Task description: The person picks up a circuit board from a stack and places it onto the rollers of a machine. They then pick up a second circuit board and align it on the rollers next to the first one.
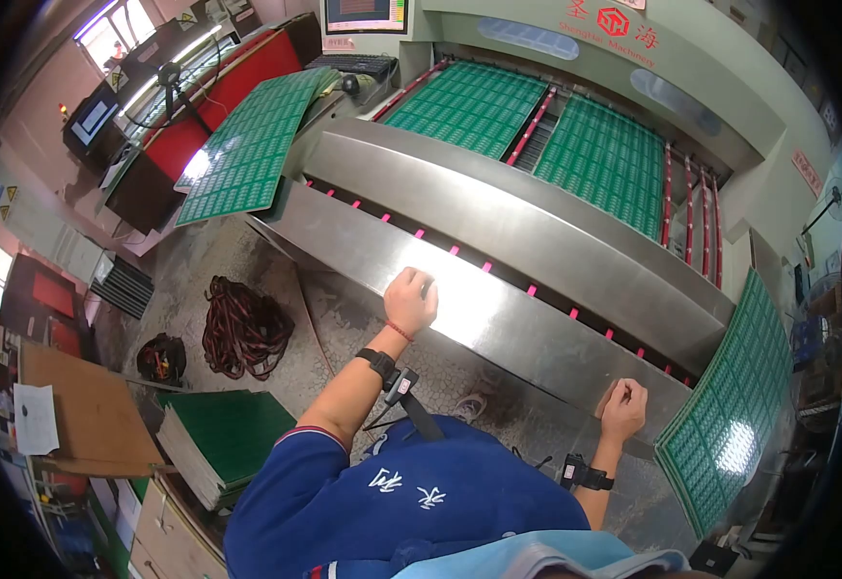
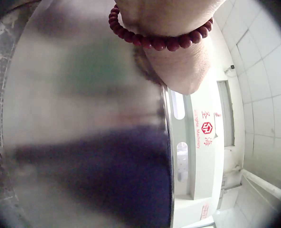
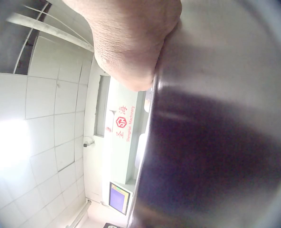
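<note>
Pale-green housing enclosed the machine [image 1: 768,101] across the far side of the room, with a steel ledge [image 1: 517,333] along its front and two green panels [image 1: 474,106] lying flat behind. Another green board [image 1: 247,150] sat at the ledge's left end, and leaning sheets [image 1: 734,410] stood at its right end, near the right hand [image 1: 623,409]. On the floor [image 1: 175,299] lay a dark-red coil [image 1: 245,328]. The left hand [image 1: 409,300] rested on the ledge, the right farther along it, well apart; each grip was drawn in, fingers curled, with nothing visible in it. Beads [image 2: 159,43] circled the left wrist. Both wrist views hid the fingertips, showing only the hands' near parts above blurred reflections.
</note>
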The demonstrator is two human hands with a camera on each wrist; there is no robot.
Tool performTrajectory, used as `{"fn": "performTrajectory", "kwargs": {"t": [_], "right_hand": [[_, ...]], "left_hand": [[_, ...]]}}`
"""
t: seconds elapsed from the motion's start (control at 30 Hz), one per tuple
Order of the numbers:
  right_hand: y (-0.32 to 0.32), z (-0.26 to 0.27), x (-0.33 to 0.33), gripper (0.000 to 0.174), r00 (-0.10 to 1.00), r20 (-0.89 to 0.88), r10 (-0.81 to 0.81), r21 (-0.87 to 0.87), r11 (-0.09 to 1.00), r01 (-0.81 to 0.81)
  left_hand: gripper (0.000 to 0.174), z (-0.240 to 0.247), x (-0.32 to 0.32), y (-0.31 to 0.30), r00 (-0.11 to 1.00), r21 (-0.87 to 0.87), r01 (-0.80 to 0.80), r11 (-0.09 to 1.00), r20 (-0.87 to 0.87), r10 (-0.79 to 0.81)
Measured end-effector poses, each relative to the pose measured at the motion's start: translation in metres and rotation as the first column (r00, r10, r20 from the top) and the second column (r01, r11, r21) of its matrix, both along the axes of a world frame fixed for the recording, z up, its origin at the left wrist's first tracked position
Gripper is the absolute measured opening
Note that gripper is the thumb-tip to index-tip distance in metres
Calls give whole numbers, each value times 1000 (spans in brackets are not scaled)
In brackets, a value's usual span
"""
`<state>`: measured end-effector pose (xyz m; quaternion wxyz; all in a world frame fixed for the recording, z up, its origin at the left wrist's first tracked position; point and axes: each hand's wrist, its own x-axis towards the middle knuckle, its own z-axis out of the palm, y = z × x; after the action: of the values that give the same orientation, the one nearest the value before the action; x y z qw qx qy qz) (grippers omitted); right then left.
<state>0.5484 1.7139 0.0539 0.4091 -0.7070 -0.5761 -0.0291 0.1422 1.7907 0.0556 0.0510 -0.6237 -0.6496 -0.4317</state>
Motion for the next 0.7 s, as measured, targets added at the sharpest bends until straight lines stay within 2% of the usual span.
{"fn": "performTrajectory", "kwargs": {"t": [0.7], "right_hand": [[-1, -4, 0, 6, 1000, 13, -4, 10, 1000, 4]], "left_hand": [[7, -1, -1, 0, 1000, 44, 10, 999, 2, -10]]}}
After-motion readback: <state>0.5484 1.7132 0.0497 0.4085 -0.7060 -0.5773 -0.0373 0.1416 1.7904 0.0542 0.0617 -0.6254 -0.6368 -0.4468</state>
